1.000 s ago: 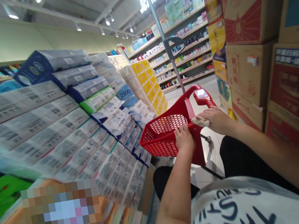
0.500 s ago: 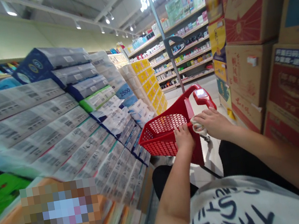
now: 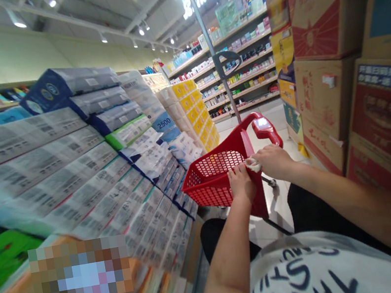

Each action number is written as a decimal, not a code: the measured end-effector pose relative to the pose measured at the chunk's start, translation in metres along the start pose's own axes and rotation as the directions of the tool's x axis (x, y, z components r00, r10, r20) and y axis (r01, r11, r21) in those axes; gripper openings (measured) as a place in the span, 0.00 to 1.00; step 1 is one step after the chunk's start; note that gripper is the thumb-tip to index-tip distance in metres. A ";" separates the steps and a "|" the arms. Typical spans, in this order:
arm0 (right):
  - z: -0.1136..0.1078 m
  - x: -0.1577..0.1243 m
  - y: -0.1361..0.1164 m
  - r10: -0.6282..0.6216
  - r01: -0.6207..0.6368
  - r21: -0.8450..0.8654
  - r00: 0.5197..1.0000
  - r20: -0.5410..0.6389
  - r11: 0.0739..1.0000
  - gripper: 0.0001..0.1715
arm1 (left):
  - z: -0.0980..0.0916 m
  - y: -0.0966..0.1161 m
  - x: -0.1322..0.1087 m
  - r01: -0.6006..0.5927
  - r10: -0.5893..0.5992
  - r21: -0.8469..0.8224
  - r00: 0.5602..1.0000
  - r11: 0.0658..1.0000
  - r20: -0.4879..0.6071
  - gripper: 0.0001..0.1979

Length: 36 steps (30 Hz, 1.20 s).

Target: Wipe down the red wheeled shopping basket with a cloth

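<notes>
A red shopping cart (image 3: 217, 167) with a perforated basket stands just in front of my knees. My left hand (image 3: 242, 181) grips the near rim of the basket, its fingers hooked over the top edge. Beside it, my right hand (image 3: 271, 159) is closed on a bunched white cloth (image 3: 253, 164), which touches the cart's red end corner. Above my right hand rises the cart's handle (image 3: 266, 127), a loop with a light panel on it. A grey pole (image 3: 227, 86) with a dark hook-shaped fitting stands up from the cart.
Stacked tissue packs (image 3: 115, 160) line the left side close to the cart. Cardboard cartons (image 3: 332, 88) are piled on the right. Goods-filled shelves (image 3: 239, 74) stand across the back. Tiled floor (image 3: 281, 122) shows beyond the cart.
My right hand has moved slightly left with the cloth, from beside the cart's end onto its corner, nearer my left hand. My left hand stays on the rim.
</notes>
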State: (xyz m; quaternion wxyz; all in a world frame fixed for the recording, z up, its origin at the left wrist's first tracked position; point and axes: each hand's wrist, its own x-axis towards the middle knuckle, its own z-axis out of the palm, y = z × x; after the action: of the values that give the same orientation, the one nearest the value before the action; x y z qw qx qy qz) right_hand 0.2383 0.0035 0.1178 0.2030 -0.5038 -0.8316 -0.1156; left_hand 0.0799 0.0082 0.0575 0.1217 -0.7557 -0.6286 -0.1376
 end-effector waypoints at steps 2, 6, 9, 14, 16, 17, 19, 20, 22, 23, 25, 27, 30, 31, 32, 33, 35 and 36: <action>0.007 -0.006 -0.003 -0.056 0.054 -0.035 0.996 -0.063 0.998 0.14 | 0.002 0.000 0.001 -0.005 0.005 0.029 1.000 1.000 0.001 0.25; 0.026 -0.019 -0.011 -0.147 0.114 -0.141 0.956 -0.255 0.984 0.20 | 0.004 0.000 0.002 0.004 -0.006 0.063 0.999 0.998 0.032 0.24; 0.028 -0.017 -0.012 -0.123 0.093 -0.126 0.958 -0.258 0.988 0.18 | 0.004 0.000 0.002 0.006 -0.008 0.049 0.999 0.999 0.049 0.24; 0.019 -0.006 -0.010 -0.079 0.069 -0.063 0.984 -0.157 0.996 0.14 | 0.002 0.000 0.000 -0.003 0.002 0.025 0.999 1.000 0.038 0.26; 0.019 -0.006 -0.011 -0.103 0.086 -0.097 0.978 -0.183 0.992 0.15 | 0.003 0.000 0.000 -0.007 0.005 0.029 0.999 1.000 0.042 0.27; 0.020 -0.007 -0.012 -0.115 0.094 -0.117 0.974 -0.195 0.989 0.16 | 0.003 0.000 0.000 -0.005 0.004 0.030 0.999 1.000 0.043 0.27; 0.021 -0.007 -0.013 -0.115 0.090 -0.137 0.975 -0.188 0.986 0.16 | 0.003 0.000 0.000 0.004 -0.005 0.024 0.999 1.000 0.045 0.28; 0.021 -0.006 -0.014 -0.103 0.080 -0.134 0.980 -0.170 0.988 0.15 | 0.002 0.000 0.000 0.011 -0.012 0.019 0.999 1.000 0.046 0.28; 0.020 -0.004 -0.015 -0.071 0.056 -0.119 0.990 -0.125 0.991 0.14 | 0.001 0.001 -0.001 0.021 -0.021 0.006 0.999 1.000 0.044 0.28; 0.019 -0.002 -0.016 -0.063 0.050 -0.114 0.992 -0.110 0.992 0.13 | 0.000 0.001 -0.002 0.024 -0.024 -0.001 0.999 1.000 0.042 0.29; 0.018 -0.001 -0.017 -0.071 0.057 -0.120 0.991 -0.112 0.991 0.13 | -0.001 0.001 -0.002 0.026 -0.025 -0.010 0.999 1.000 0.037 0.29; 0.017 -0.001 -0.018 -0.093 0.074 -0.136 0.987 -0.134 0.988 0.14 | -0.002 0.001 -0.003 0.022 -0.021 -0.012 0.999 1.000 0.039 0.28; 0.018 -0.001 -0.019 -0.086 0.068 -0.135 0.988 -0.131 0.989 0.14 | -0.002 0.001 -0.003 0.021 -0.021 -0.009 0.999 1.000 0.042 0.28; 0.019 -0.001 -0.019 -0.077 0.061 -0.130 0.989 -0.123 0.990 0.14 | -0.002 0.001 -0.003 0.022 -0.021 -0.008 0.999 1.000 0.038 0.29; 0.019 -0.001 -0.019 -0.072 0.057 -0.126 0.990 -0.118 0.990 0.13 | -0.001 0.001 -0.003 0.021 -0.020 -0.008 0.999 1.000 0.035 0.29; 0.020 -0.001 -0.019 -0.074 0.058 -0.127 0.990 -0.122 0.990 0.13 | -0.001 0.001 -0.002 0.018 -0.018 -0.006 0.999 1.000 0.032 0.29; 0.020 -0.001 -0.019 -0.090 0.070 -0.136 0.986 -0.144 0.988 0.14 | 0.001 0.000 -0.002 0.010 -0.010 0.001 1.000 1.000 0.028 0.27; 0.020 -0.001 -0.019 -0.096 0.075 -0.139 0.983 -0.154 0.987 0.14 | 0.001 0.000 -0.002 0.009 -0.009 0.004 1.000 1.000 0.027 0.27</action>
State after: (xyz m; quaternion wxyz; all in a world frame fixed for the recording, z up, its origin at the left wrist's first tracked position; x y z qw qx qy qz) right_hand 0.2176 0.0018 0.1003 0.2299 -0.4691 -0.8240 -0.2192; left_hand 0.0797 0.0069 0.0553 0.1140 -0.7545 -0.6337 -0.1267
